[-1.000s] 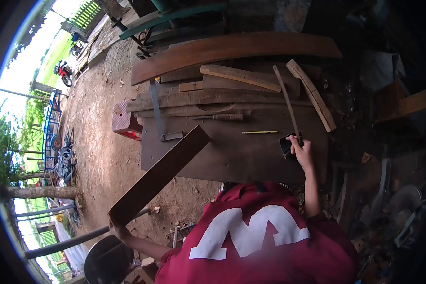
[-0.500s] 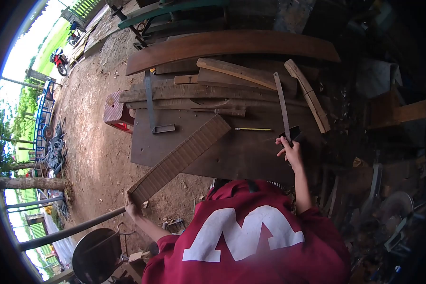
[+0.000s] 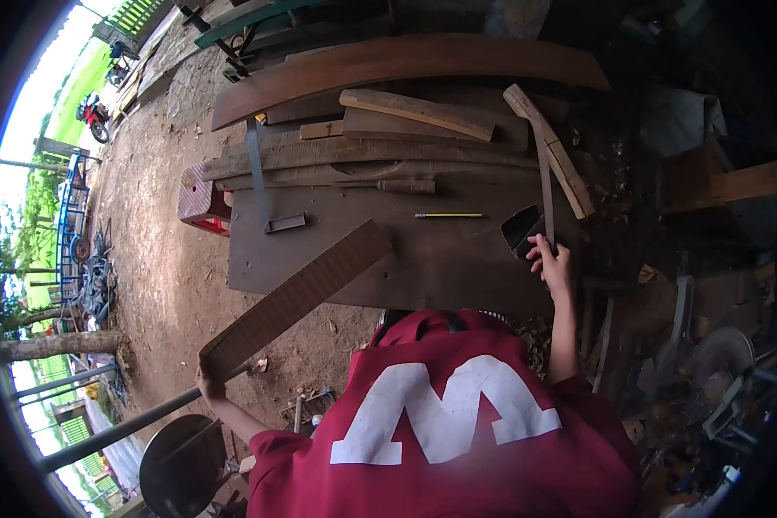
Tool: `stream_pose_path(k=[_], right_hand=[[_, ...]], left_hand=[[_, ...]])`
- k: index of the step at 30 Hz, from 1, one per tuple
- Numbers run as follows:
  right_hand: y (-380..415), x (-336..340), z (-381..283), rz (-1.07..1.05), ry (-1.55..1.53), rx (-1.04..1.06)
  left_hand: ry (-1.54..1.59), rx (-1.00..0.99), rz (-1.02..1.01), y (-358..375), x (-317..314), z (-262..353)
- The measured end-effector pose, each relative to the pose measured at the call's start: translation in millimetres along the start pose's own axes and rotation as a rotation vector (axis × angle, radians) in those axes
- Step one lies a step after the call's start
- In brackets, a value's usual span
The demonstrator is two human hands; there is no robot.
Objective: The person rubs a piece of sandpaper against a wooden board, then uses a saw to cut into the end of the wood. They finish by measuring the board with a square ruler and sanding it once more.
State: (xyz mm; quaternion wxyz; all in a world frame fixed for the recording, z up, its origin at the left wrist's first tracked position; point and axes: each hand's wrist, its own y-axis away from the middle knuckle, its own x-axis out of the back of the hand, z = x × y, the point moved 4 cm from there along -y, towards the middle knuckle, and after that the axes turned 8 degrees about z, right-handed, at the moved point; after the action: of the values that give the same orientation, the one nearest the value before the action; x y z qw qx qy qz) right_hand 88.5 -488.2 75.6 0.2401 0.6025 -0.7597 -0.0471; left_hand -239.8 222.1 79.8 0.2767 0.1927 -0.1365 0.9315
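Observation:
My left hand [image 3: 209, 380] grips the lower end of a long wooden board [image 3: 298, 298]. The board slants up to the right, and its far end is over the dark tabletop [image 3: 440, 268]. At the table's right side, the fingers of my right hand [image 3: 552, 262] are closed around the near end of a thin metal strip, which looks like a ruler [image 3: 546, 186]. It stands almost straight up in the view, its far part crossing a short wooden piece [image 3: 557, 160]. Beside those fingers is a black, hollow-looking object [image 3: 521, 229]. A yellow pencil [image 3: 449, 215] lies on the table between my hands.
A try square [image 3: 257, 173] lies at the table's left. Several boards, among them a long curved plank [image 3: 406, 73], are stacked along the far side. A red stool [image 3: 200, 194] stands left of the table. A round dark disc [image 3: 181, 466] sits at lower left.
My left hand and the board have shifted left and away from the pencil. The ruler has swung right, clear of the black object. The whole view has shifted slightly.

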Motion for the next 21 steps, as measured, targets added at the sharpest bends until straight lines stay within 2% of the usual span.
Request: stream_pose_path(k=[2,4,6,8,10,13,15,16,18,20,21], right_hand=[[1,-7,6,0.006,-0.022,-0.011],[0,-13,11,0.012,-0.108,0.024],[7,-23,2,0.027,-0.155,0.037],[14,-29,-3,0.007,-0.161,0.021],[14,-29,0,0.009,-0.149,0.036],[15,-24,3,0.032,-0.125,0.068],[13,-12,5,0.073,-0.089,0.070],[10,-8,7,0.083,-0.091,0.085],[4,-1,4,0.183,0.060,0.188],[-6,-3,-9,0.220,0.121,0.222],[-14,-6,-16,0.231,0.105,0.351]], left_hand=[[0.350,0.504,-0.075,-5,-22,0],[0.297,0.525,-0.108,-3,-60,14],[0.015,0.534,-0.148,0,-101,32],[-0.060,0.580,-0.277,-4,-135,12],[-0.325,0.668,-0.277,9,-179,40],[-0.456,0.471,-0.196,7,-216,-12],[-0.635,0.368,-0.099,14,-235,1],[-0.619,0.361,-0.100,16,-246,11],[-0.757,0.329,0.071,20,-251,26],[-0.725,0.314,0.039,17,-260,31],[-0.682,0.330,0.040,17,-264,31]])
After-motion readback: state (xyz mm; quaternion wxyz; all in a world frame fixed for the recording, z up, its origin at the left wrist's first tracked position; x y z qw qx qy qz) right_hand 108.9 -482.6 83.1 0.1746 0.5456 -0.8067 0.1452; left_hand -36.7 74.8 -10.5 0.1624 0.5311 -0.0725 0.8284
